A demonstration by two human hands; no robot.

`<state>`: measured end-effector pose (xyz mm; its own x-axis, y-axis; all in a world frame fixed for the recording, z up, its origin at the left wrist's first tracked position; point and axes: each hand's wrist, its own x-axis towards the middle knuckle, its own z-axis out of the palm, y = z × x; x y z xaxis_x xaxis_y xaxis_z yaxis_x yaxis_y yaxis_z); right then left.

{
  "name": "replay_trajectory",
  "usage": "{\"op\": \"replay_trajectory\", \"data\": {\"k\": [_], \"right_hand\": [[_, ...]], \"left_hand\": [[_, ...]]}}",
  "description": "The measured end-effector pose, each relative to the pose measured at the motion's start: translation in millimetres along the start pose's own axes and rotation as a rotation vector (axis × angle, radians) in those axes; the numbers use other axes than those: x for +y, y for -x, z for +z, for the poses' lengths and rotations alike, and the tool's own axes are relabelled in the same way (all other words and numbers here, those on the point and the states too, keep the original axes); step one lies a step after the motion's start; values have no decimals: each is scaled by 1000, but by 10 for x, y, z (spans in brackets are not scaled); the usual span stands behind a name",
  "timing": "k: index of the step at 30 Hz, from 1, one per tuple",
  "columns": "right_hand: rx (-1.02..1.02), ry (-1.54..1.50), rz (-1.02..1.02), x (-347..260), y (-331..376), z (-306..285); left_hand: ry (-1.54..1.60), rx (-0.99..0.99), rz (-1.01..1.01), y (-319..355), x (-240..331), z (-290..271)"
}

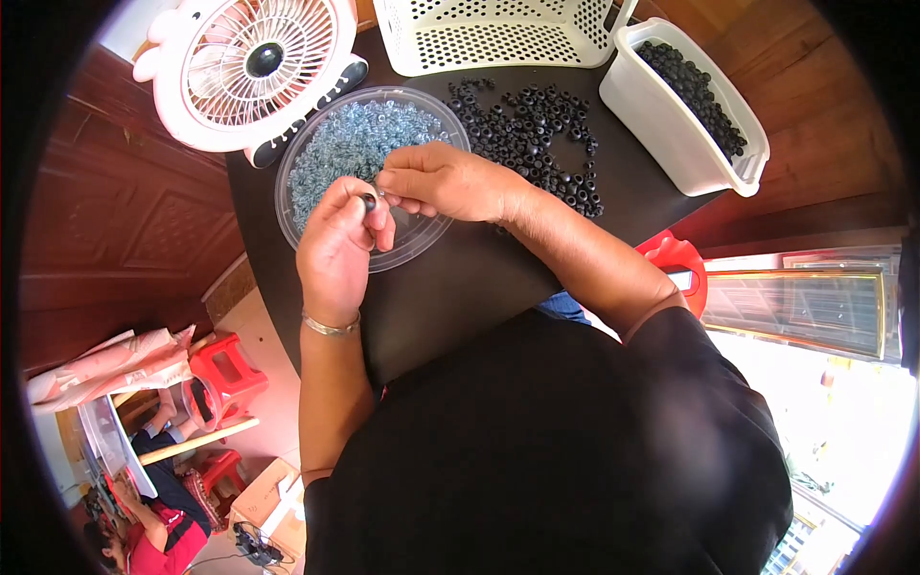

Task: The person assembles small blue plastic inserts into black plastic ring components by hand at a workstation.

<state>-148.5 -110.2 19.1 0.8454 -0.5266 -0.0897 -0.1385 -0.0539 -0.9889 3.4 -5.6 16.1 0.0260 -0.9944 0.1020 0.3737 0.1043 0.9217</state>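
My left hand [335, 251], with a bracelet at the wrist, is closed around a small round black piece [369, 202] above the near side of a clear round tray [381, 261]. Fingertips of my right hand [455, 182] meet the left ones in a pinch. Something small and pale seems to be between them, too hidden to name. Many small translucent bluish pieces [331, 144] fill much of the tray. Loose black ring-like pieces [537, 120] lie spread on the dark table [431, 302], just beyond my right wrist.
A pink-and-white fan [264, 59] stands at the far left, a white perforated basket [498, 48] at the back. To the right is a white tub [652, 134] holding black pieces [690, 86]. Red stools [225, 379] and another person [168, 537] are at the lower left.
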Motion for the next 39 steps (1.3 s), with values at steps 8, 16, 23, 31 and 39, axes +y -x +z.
{"op": "replay_trajectory", "data": {"k": [8, 16, 23, 31, 39], "right_hand": [[279, 318, -249, -31, 33, 47], [354, 169, -335, -68, 46, 103], [451, 509, -517, -119, 84, 126], [523, 694, -750, -83, 88, 110], [507, 655, -730, -91, 107, 130]], "left_hand": [[516, -110, -133, -12, -44, -136], [-10, 248, 24, -37, -9, -65], [-295, 202, 46, -2, -35, 12], [-346, 197, 59, 9, -96, 19], [-285, 185, 72, 1, -103, 21]]}}
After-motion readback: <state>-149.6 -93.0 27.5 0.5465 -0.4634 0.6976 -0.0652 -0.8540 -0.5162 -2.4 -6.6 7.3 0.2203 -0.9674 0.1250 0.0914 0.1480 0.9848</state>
